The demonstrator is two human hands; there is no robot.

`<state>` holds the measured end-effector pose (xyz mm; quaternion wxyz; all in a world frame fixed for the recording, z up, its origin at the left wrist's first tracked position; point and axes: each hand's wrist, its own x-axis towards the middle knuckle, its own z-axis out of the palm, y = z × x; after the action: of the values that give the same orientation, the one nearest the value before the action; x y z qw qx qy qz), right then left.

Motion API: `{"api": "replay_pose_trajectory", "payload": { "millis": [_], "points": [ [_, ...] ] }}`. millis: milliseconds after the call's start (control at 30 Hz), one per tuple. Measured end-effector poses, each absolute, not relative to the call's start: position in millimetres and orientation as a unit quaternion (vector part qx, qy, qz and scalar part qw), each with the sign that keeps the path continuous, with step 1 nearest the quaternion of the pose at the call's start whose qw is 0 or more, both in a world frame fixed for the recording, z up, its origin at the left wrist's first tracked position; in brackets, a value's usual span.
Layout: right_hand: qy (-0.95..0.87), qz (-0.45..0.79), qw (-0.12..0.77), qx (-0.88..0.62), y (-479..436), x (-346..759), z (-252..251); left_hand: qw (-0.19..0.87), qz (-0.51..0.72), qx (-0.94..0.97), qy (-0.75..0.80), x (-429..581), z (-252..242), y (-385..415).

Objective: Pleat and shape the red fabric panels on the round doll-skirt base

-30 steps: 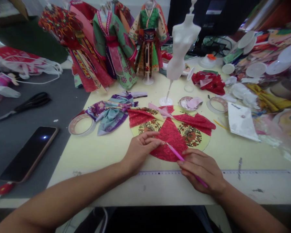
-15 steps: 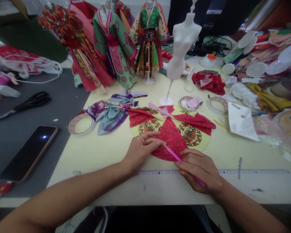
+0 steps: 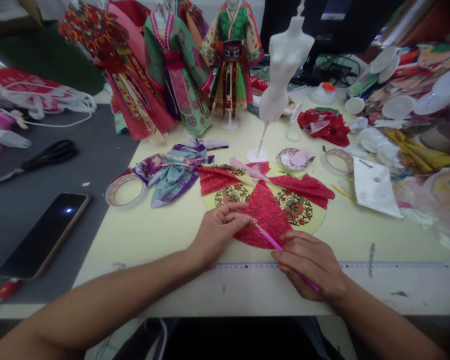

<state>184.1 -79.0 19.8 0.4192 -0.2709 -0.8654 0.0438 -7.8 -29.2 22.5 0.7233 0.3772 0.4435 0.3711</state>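
Note:
My right hand (image 3: 311, 265) is closed around a pink pen-like tool (image 3: 270, 240), whose tip points up and left. That tip meets the fingertips of my left hand (image 3: 223, 230), which are pinched together; whatever they hold is too small to make out. Both hands are over the lower part of a red and yellow patterned doll garment (image 3: 266, 212), spread on the table. A purple and blue doll garment (image 3: 176, 175) lies to its left. Behind stands a white mannequin (image 3: 288, 70).
Dressed doll forms (image 3: 180, 75) stand at the back. Tape rolls (image 3: 126, 191), a white packet (image 3: 375, 187) and a fabric pile (image 3: 416, 105) surround the garments. A ruler (image 3: 393, 265) lies near the front edge. Scissors (image 3: 48, 156) and a phone (image 3: 47, 235) are at left.
My right hand and the pink tool have shifted very slightly to the right. My left hand holds the same pinch in nearly the same place.

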Motion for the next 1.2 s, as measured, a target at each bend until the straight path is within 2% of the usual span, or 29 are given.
{"api": "replay_pose_trajectory", "payload": {
  "millis": [667,833,933,1000,1100,1200],
  "points": [
    [-0.858,0.044,0.422,-0.29,-80.1,185.6,18.9,0.726,0.361,0.385,0.442,-7.1,22.2,-28.8],
    [-0.843,0.011,0.424,-0.331,-80.4,191.5,21.0,0.689,0.358,0.447,0.445,-8.3,22.2,-28.2],
    [-0.84,-0.001,0.406,-0.361,-85.1,198.0,22.8,0.61,0.347,0.565,0.434,-9.9,20.6,-31.2],
    [-0.847,0.009,0.386,-0.366,-91.0,203.3,21.5,0.512,0.348,0.674,0.403,-11.1,17.1,-34.1],
    [-0.861,0.035,0.356,-0.361,-101.8,210.9,14.2,0.352,0.356,0.81,0.304,-12.2,9.7,-37.5],
    [-0.874,0.051,0.333,-0.35,-109.7,214.8,5.1,0.236,0.356,0.885,0.185,-12.3,4.5,-38.7]
  ]
}}
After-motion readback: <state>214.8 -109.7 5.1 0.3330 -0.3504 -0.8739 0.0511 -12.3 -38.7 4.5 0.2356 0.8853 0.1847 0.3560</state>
